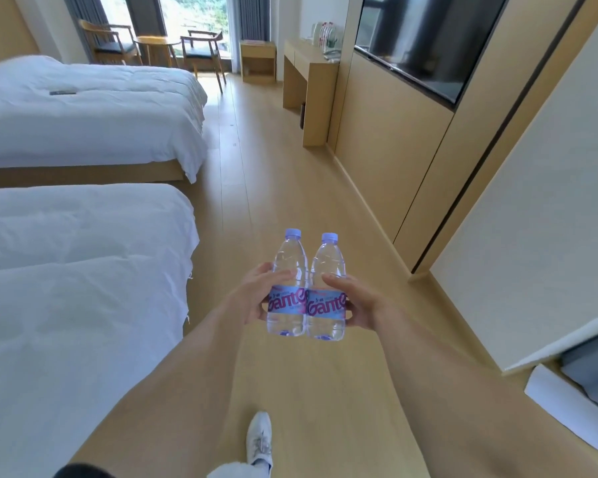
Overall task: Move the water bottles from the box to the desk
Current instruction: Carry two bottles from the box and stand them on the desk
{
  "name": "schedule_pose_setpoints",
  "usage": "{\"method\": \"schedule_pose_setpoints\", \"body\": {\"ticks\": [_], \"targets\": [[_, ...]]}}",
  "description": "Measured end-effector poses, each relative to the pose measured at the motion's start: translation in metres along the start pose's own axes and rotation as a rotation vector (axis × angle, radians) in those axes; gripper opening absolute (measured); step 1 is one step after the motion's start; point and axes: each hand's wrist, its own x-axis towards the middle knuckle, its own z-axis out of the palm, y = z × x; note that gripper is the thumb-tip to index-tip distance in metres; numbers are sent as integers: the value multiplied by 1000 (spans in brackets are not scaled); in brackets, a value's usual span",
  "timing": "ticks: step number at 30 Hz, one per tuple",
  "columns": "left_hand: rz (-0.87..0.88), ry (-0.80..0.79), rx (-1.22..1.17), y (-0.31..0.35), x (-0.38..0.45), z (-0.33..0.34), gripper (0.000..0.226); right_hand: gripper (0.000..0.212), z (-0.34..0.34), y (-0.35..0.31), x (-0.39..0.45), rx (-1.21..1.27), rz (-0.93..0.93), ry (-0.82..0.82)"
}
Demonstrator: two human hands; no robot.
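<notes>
My left hand [256, 294] grips the left bottle [288, 288], right hand [356, 301] grips the right bottle [327, 291]; both upright, touching, held over the floor [273, 174]. Beds [83, 108] on my left, worktop [308, 77] well ahead on the right.

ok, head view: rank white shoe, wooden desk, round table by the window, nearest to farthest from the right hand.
1. White shoe: on the floor, below and left of the right hand.
2. Wooden desk: far along the right wall.
3. Round table: at the window, between the chairs, farthest.
</notes>
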Motion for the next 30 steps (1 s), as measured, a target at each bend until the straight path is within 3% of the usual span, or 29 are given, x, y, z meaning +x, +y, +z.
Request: {"method": "schedule_pose_setpoints", "body": {"ticks": [7, 11, 17, 26, 30], "targets": [[0, -31, 21, 87, 117, -36, 42, 44, 6, -96, 102, 4, -11, 18], [2, -38, 31, 130, 171, -55, 45, 25, 10, -140, 152, 13, -17, 5], [1, -12, 15, 174, 244, -78, 45, 52, 11, -191, 236, -9, -15, -9], [17, 95, -21, 239, 365, -103, 49, 47, 1, -276, 379, -49, -18, -122], [6, 160, -61, 282, 425, -109, 48, 35, -8, -334, 447, -98, -16, -202]]}}
